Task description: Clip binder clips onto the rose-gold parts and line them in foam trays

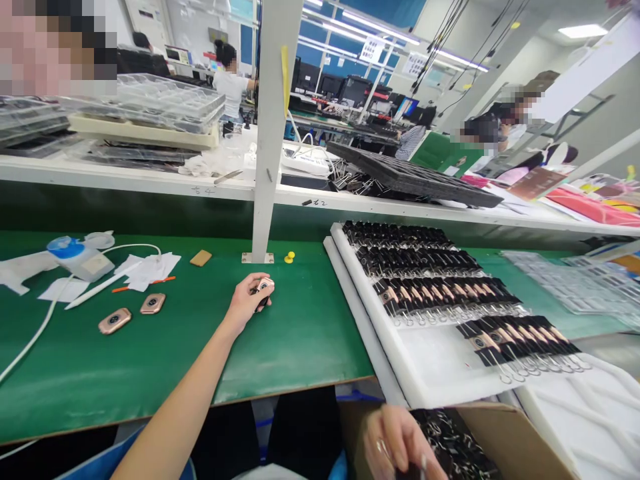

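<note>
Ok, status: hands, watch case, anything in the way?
Left hand gripping rose-gold watch case. Right hand at carton of black clips, grip unclear. No obstruction visible around watch case.

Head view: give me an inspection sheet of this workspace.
Surface: green worktop.
Job's things: rose-gold watch case in the left hand; two loose cases at left; foam tray with rows of clipped cases; carton of black binder clips.
Clutter: blue-topped bottle, white paper, orange stick, tan block.
Hands: left closed around its case; right hand blurred beside the carton, hold unclear.
Cables: white cable across the worktop's left.
Surroundings: shelf with stacked trays; people behind.
</note>
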Demonstrator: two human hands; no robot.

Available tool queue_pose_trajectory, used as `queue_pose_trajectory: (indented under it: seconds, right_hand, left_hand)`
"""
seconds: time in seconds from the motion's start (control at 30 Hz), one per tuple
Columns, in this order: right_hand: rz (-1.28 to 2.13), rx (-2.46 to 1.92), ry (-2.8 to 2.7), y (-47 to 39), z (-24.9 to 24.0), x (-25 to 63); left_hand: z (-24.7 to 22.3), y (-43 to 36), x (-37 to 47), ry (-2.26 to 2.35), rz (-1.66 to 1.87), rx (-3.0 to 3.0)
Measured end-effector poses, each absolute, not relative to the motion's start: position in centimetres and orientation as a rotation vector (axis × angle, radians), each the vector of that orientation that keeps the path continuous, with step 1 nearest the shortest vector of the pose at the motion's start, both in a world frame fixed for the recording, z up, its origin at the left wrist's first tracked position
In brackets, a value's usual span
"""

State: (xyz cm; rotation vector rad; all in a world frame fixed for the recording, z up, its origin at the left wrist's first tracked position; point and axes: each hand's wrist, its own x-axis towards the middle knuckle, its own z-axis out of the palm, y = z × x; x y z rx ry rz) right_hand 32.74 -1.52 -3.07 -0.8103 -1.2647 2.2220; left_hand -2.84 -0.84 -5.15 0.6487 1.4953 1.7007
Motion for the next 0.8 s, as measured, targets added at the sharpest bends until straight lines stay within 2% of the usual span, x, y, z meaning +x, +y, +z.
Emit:
queue_pose_trajectory:
  seconds: [0.23,0.4,0.57,0.8]
  right_hand:
    - [2.182,-0.598,-1.254,3.9,0.6,21.4]
    - [2.060,-0.723,-1.171,8.8,-2.5,14.2]
    - [2.066,-0.644,-1.133,11.5,-5.9,9.6]
    - [2.028,-0.578,-1.244,13.0,-6.5,7.0]
  left_hand:
    - [-5.4,-0.8,-3.0,1.508,1.681,0.687]
    - [-5.4,-0.7,-3.1,1.502,1.694,0.697]
    - [-5.3,-0.6,-2.9,1.515,1.692,0.701]
    - [-4.9,-0.7,-2.7,1.521,1.671,0.700]
